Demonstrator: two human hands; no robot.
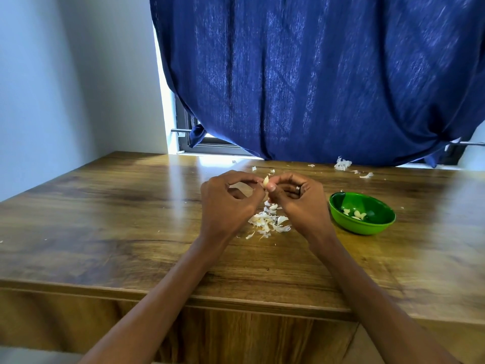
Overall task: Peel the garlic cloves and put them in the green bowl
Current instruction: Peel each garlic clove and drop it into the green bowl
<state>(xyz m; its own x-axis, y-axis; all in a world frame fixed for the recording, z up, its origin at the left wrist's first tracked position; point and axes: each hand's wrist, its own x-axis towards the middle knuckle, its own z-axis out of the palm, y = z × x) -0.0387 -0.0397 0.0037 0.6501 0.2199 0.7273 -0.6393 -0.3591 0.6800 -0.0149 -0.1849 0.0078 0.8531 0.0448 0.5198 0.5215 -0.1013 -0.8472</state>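
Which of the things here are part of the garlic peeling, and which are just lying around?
Part of the job:
- garlic clove, pinched between left hand and right hand
- green bowl, holding peeled cloves

Just lying about:
- pile of skins on the table
- scattered skins near the blue curtain

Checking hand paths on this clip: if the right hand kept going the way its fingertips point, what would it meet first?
The right hand points leftward at the garlic clove it pinches; straight beyond that are the left hand fingertips, apparently touching the same clove. Depth is hard to judge.
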